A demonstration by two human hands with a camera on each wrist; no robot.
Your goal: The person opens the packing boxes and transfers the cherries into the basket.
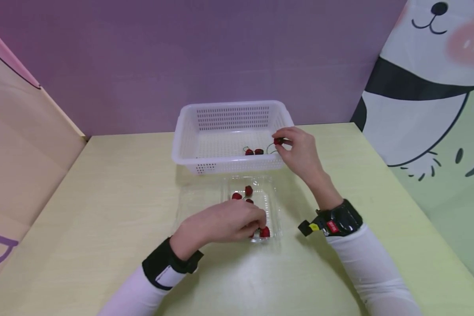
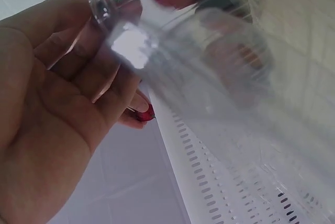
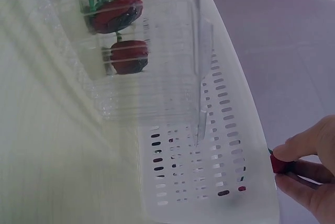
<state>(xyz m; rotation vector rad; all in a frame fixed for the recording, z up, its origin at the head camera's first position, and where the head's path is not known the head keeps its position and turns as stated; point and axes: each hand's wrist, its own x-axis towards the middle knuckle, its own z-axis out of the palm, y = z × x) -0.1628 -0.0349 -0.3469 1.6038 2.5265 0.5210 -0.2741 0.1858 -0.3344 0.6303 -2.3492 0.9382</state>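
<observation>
My right hand [image 1: 300, 151] pinches a dark red cherry [image 1: 278, 141] between thumb and fingers, over the right end of the white plastic basket [image 1: 209, 166]. In the right wrist view the same cherry [image 3: 281, 164] shows beside the basket's rim. My left hand [image 1: 229, 221] reaches into a clear plastic box [image 1: 274, 206], fingers bent down, fingertips right at a red cherry [image 1: 264, 231] in its near right corner. I cannot tell whether they grip it. More cherries [image 1: 248, 191] lie farther back in the box. The box's wall partly covers the left fingers in the left wrist view.
Inside the basket, cherries with thin stems [image 1: 249, 152] lie near its front wall. The box's open clear lid [image 1: 197, 197] spreads to the left on the pale wooden table [image 1: 114, 197]. A purple backdrop [image 1: 221, 52] stands behind the basket.
</observation>
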